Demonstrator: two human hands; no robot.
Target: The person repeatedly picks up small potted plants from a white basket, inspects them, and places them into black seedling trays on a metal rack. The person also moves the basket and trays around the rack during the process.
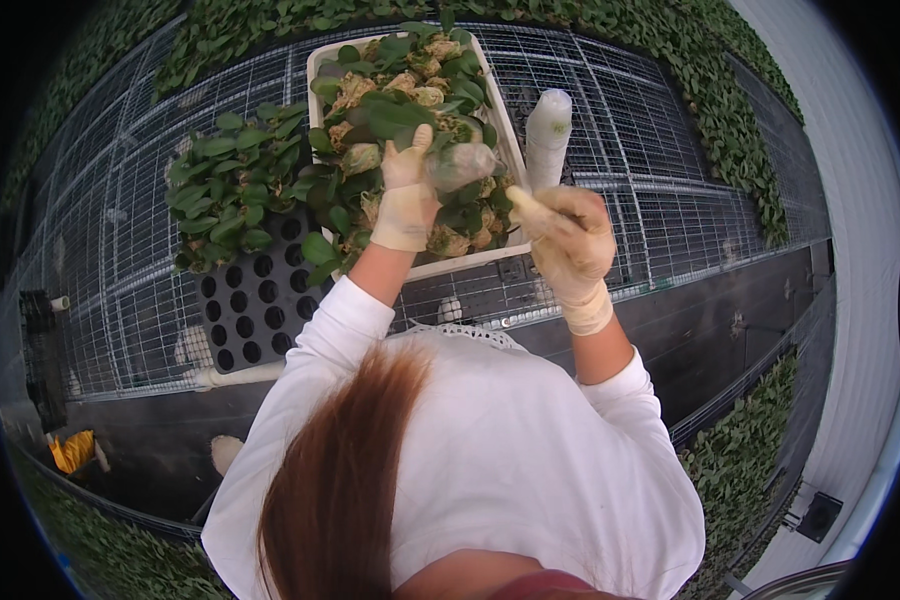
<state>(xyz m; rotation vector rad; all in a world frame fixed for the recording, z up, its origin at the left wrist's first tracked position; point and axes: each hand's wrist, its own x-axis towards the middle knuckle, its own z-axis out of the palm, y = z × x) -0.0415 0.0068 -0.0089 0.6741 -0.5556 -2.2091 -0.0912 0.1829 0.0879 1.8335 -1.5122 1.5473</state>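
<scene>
My gloved left hand (407, 169) is over a white tray (516, 161). It grips a young broad-leaved plant (397, 118) with a clear plastic cup (461, 166) around its root end, tilted on its side and slightly blurred. The palm hides where the fingers close. Beneath lie several more plants with bare, brownish root plugs (446, 241). My gloved right hand (570, 232) hovers just outside the tray's right side, fingers bent and one reaching towards the cup, apart from it. Nothing shows between those fingers. Behind it stands a tall stack of clear plastic cups (548, 139).
A black cell tray (259, 296) lies left of the white tray, with leafy plants (232, 180) in its far part and vacant holes nearer me. Both rest on a wire-mesh bench (622, 142). Dense plant rows (720, 150) border the bench. A yellow cloth-like item (73, 450) is at lower left.
</scene>
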